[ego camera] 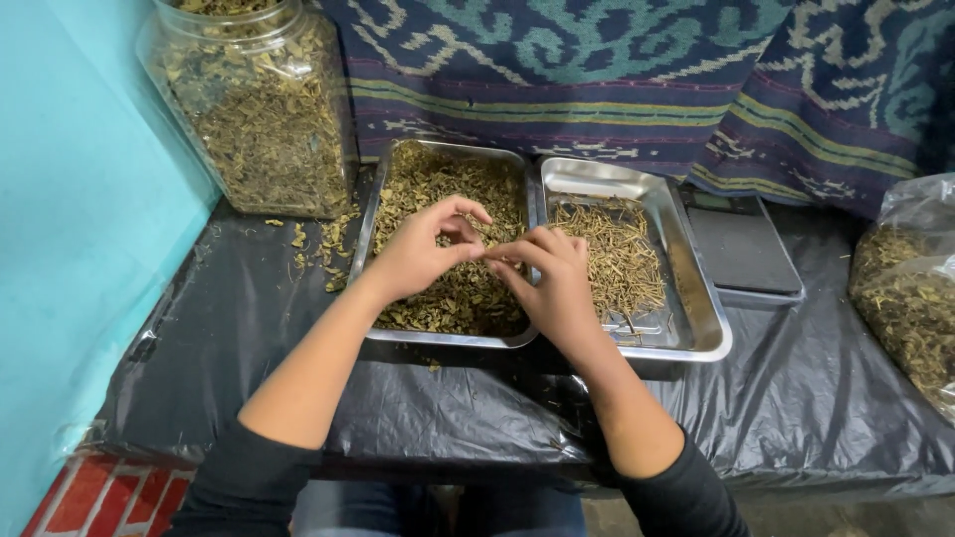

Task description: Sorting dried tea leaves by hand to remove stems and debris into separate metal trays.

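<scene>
Two steel trays sit side by side on black plastic sheeting. The left tray is full of dried green-brown leaves and stems. The right tray holds a thin layer of dried pale stems. My left hand and my right hand hover over the left tray, fingertips meeting. Between them they pinch a small dried stem.
A large clear jar of dried herb stands at the back left, with loose bits spilled beside it. A flat digital scale lies right of the trays. A clear bag of dried herb sits at the far right. Patterned cloth hangs behind.
</scene>
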